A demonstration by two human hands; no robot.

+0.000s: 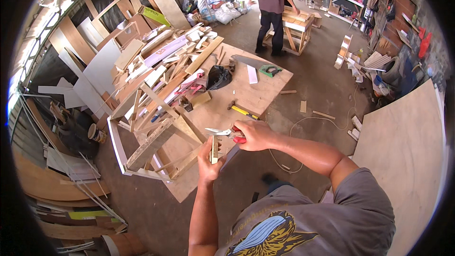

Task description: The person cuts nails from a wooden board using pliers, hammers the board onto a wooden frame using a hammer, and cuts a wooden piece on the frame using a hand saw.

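My right hand is closed around the red handles of a pair of shears, whose pale metal blades are parted and point left. Just below the blades, my left hand grips a short wooden block upright between thumb and fingers. The blades are right by the block's top end; I cannot tell whether they touch it. Both hands are in front of the near edge of a plywood work table. A hammer with a yellow and black handle lies on the table beyond my right hand.
A wooden frame stands at the table's left, beside a heap of offcuts. Farther back lie a handsaw and a black plastic bag. Another person stands at a wooden stand. A cable crosses the floor; a plywood sheet leans at right.
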